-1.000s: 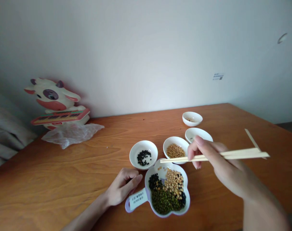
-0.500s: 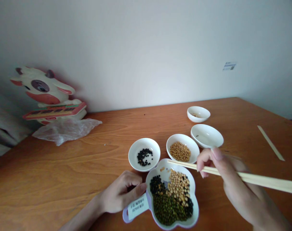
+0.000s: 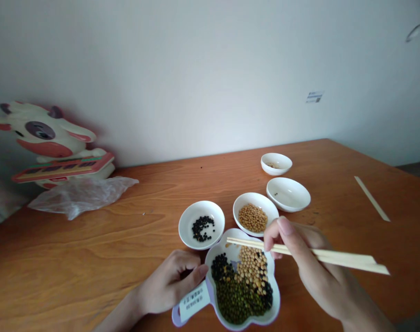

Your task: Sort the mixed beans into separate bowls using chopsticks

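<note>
My left hand [image 3: 173, 281] is closed on the handle of a purple-and-white dish [image 3: 277, 302], thumb on top beside a paper label [image 3: 195, 302]. Inside the dish lie green beans [image 3: 239, 299], pale soybeans [image 3: 252, 265] and black beans [image 3: 219, 266], partly mixed. My right hand [image 3: 300, 244] grips a pair of wooden chopsticks [image 3: 348, 259], their tips nearly together over the dish's far lobe. No bean shows between the tips. Touching or close behind the dish are a white bowl [image 3: 185, 226] with black beans and another white bowl [image 3: 238, 213] with soybeans.
Farther right stand a white bowl [image 3: 295, 196] with a few dark specks and a smaller bowl [image 3: 267, 168] with some light pieces. A chopstick wrapper or thin pale strip [image 3: 372, 198] lies at right. A cow toy keyboard [image 3: 63, 147] and crumpled plastic bag [image 3: 83, 193] are at left.
The chopstick tips have moved left and slightly down over the dish, with my right hand following. The whole view has shifted a little. My left hand keeps its hold on the handle.
</note>
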Tool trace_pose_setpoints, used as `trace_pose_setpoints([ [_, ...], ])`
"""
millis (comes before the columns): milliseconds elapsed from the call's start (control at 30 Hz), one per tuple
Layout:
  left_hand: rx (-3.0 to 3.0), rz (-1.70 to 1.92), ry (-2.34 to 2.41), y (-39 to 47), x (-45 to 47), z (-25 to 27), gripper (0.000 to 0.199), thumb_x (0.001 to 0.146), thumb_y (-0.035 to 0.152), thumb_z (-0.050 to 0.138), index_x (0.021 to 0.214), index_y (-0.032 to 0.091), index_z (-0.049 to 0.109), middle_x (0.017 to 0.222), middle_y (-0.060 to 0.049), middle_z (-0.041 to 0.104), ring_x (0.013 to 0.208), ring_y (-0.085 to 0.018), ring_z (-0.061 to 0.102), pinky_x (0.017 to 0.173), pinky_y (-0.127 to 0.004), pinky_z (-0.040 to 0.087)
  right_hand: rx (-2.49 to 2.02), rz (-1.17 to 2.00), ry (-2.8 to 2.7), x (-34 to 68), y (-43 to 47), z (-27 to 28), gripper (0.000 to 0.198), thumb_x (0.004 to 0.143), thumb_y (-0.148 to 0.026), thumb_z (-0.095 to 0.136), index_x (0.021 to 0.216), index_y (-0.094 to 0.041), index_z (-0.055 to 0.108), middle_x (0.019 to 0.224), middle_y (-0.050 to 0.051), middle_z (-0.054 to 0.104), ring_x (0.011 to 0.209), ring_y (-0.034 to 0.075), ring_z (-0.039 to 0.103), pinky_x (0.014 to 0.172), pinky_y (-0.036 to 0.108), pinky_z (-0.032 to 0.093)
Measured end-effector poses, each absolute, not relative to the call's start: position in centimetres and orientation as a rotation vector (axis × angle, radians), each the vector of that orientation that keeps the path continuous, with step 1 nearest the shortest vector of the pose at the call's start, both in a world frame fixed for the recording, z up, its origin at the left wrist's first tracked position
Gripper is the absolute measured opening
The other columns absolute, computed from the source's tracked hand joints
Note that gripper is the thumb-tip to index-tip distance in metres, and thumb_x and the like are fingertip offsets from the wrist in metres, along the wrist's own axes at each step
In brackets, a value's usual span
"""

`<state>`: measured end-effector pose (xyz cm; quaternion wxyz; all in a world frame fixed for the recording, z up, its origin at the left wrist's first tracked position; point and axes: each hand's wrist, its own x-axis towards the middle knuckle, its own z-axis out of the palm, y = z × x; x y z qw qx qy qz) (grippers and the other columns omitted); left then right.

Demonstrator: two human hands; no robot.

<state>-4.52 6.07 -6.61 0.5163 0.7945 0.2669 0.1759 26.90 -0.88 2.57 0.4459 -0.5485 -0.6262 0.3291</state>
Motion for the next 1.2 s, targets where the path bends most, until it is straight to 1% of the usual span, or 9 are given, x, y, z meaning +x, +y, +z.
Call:
trace_pose_setpoints([
  [100,1.903,0.427,0.654,6.0,-4.6,-6.7,0.052,0.115,0.045,0.046,0.071,0.018,0.046,0.065,0.002,0.046,0.057,-0.010,0.039,0.052,-0.024,0.029,-1.330,0.776,-1.551,27.2,-0.9,1.6,0.052,0.113,-0.057,0.038,0.082,-0.026,0.067,0.076,0.003,0.065,0.075,0.021,0.065,0.066,0.030,0.052],
  [233,1.900,0.424,0.650,5.9,-4.6,-6.6,0.051,0.115,0.044,0.046,0.071,0.018,0.045,0.065,0.002,0.044,0.056,-0.009,0.037,0.051,-0.023,0.027,-1.266,0.758,-1.527,28.2,-1.4,-0.4,0.062,0.113,-0.061,0.029,0.076,-0.026,0.066,0.068,0.002,0.059,0.067,0.020,0.058,0.063,0.031,0.047],
  [400,1.889,0.420,0.640,5.9,-4.4,-6.2,0.051,0.115,0.045,0.046,0.072,0.019,0.043,0.065,0.003,0.043,0.056,-0.009,0.036,0.051,-0.023,0.026,-1.275,0.758,-1.387,29.3,-1.9,-1.8,0.074,0.110,-0.068,0.019,0.070,-0.026,0.065,0.067,0.004,0.057,0.068,0.023,0.056,0.061,0.033,0.044],
  [700,1.895,0.422,0.625,5.9,-4.1,-5.2,0.050,0.115,0.040,0.046,0.070,0.019,0.044,0.063,0.004,0.042,0.056,-0.009,0.036,0.051,-0.023,0.027,-1.243,0.834,-1.432,28.9,-1.6,-1.8,0.074,0.107,-0.073,0.022,0.069,-0.026,0.065,0.067,0.005,0.060,0.065,0.023,0.056,0.058,0.033,0.044],
  [833,1.882,0.424,0.637,5.8,-4.2,-5.2,0.049,0.115,0.038,0.046,0.070,0.019,0.045,0.063,0.004,0.042,0.055,-0.009,0.035,0.051,-0.023,0.027,-1.269,0.916,-1.428,29.2,-1.9,-2.2,0.074,0.106,-0.075,0.022,0.071,-0.026,0.064,0.069,0.005,0.061,0.066,0.023,0.057,0.060,0.034,0.045],
  [1100,1.875,0.423,0.619,5.9,-4.2,-5.0,0.048,0.115,0.035,0.047,0.070,0.019,0.043,0.062,0.004,0.043,0.054,-0.009,0.035,0.050,-0.023,0.026,-1.310,0.900,-1.461,29.5,-1.5,-2.4,0.073,0.108,-0.072,0.023,0.071,-0.026,0.066,0.069,0.004,0.060,0.065,0.022,0.056,0.061,0.033,0.044],
  [1200,1.878,0.427,0.623,5.9,-4.2,-5.0,0.048,0.115,0.035,0.047,0.069,0.019,0.042,0.062,0.004,0.042,0.054,-0.009,0.035,0.050,-0.023,0.026,-1.306,0.916,-1.484,29.5,-1.5,-2.4,0.071,0.110,-0.067,0.022,0.073,-0.026,0.066,0.070,0.003,0.061,0.067,0.022,0.056,0.063,0.033,0.043],
])
